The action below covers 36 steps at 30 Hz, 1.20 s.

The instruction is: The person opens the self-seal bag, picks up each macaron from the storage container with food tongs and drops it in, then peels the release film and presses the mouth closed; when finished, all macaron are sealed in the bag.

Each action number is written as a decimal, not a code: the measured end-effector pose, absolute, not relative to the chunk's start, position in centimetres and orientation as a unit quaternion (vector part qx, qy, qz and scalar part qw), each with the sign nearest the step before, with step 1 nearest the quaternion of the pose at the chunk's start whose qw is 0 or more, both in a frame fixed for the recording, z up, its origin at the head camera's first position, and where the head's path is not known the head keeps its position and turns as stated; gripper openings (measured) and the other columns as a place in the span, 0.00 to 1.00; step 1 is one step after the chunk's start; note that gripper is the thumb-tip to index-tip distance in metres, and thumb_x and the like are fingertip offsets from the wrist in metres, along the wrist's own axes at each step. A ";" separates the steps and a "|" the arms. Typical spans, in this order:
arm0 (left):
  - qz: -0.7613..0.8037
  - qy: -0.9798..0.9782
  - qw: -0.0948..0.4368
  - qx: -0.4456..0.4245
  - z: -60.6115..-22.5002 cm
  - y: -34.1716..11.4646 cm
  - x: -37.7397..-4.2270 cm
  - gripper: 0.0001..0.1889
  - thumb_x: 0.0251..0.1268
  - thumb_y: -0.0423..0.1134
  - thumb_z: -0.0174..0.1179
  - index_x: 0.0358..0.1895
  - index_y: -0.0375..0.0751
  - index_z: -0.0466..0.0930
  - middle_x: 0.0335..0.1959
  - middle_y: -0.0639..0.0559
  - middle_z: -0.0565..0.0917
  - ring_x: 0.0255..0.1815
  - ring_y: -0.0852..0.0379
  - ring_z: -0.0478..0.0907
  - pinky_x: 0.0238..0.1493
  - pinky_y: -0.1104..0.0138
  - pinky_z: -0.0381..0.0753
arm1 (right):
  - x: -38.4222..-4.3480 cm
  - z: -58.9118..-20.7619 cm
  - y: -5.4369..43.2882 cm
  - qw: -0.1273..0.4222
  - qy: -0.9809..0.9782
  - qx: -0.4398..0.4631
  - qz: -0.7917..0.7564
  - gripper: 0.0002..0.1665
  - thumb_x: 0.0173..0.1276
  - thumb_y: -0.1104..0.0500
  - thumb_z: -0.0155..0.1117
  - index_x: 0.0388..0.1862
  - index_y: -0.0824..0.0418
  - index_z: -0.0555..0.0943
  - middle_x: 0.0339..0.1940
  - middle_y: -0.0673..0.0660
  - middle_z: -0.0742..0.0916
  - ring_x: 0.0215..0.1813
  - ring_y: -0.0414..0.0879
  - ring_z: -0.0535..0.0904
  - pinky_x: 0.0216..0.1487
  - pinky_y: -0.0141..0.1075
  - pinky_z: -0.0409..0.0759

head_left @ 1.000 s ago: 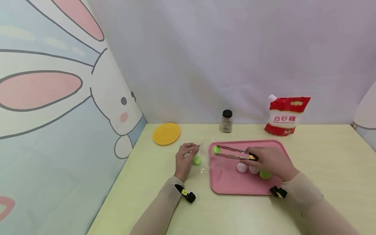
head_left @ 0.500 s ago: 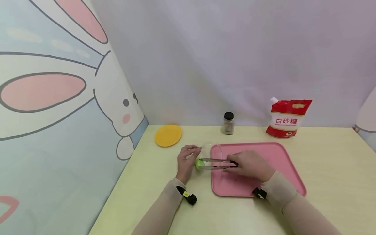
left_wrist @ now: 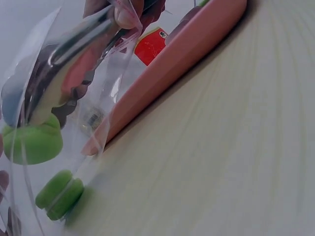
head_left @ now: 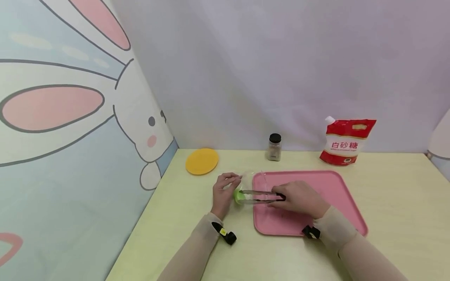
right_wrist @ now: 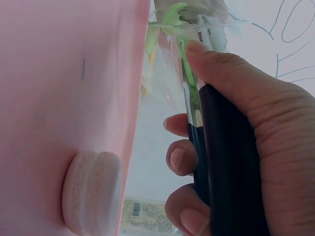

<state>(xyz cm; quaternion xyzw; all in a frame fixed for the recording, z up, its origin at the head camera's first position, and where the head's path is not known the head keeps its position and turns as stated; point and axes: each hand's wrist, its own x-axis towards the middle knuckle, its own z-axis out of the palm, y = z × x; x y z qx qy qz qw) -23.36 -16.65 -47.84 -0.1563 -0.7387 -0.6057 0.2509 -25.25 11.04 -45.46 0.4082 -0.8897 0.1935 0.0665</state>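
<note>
My left hand [head_left: 221,197] pinches the edge of a clear plastic bag [head_left: 249,180] just left of the tray. With my right hand [head_left: 302,199] I grip metal tongs by their black handles [right_wrist: 231,162]. The tong tips reach into the bag. Between them is a green macaron [left_wrist: 35,143], seen through the plastic in the left wrist view. A second green macaron [left_wrist: 59,194] lies low in the bag, close to the table. One pale macaron [right_wrist: 92,191] shows on the pink tray [head_left: 281,228]; my right hand and forearm hide much of the tray in the head view.
A round yellow plate [head_left: 202,161] lies at the back left of the table. Behind the tray stand a small jar with a black lid [head_left: 274,147] and a red and white sugar pouch [head_left: 347,141]. A wall rises along the table's back edge.
My right hand has carried the tongs and their green macaron left and slightly down, deeper into the bag. Over the last half second both hands have stayed almost still.
</note>
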 end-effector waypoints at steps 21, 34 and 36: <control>-0.613 -0.739 0.241 -0.145 -47.7 -16.6 -23.4 0.08 0.65 0.31 0.67 0.44 0.32 0.89 0.46 0.38 0.84 0.52 0.41 0.75 0.56 0.63 0.69 | -25.3 -45.1 11.0 0.059 -0.890 0.406 0.197 0.19 0.62 0.33 0.70 0.26 0.40 0.74 0.17 0.34 0.69 0.19 0.29 0.63 0.22 0.29 0.65; -0.615 -0.738 0.235 -0.147 -48.0 -16.6 -23.2 0.08 0.66 0.31 0.66 0.45 0.30 0.88 0.46 0.37 0.83 0.53 0.41 0.75 0.57 0.62 0.69 | -25.1 -45.2 11.0 0.075 -0.885 0.412 0.202 0.20 0.60 0.30 0.69 0.27 0.40 0.74 0.16 0.33 0.69 0.18 0.29 0.63 0.21 0.28 0.64; -0.615 -0.736 0.238 -0.151 -47.9 -16.6 -23.3 0.08 0.66 0.30 0.66 0.45 0.30 0.88 0.46 0.37 0.83 0.53 0.40 0.75 0.57 0.62 0.69 | -25.1 -45.1 11.0 0.074 -0.887 0.410 0.198 0.21 0.60 0.30 0.69 0.27 0.40 0.74 0.16 0.34 0.69 0.18 0.29 0.62 0.22 0.28 0.64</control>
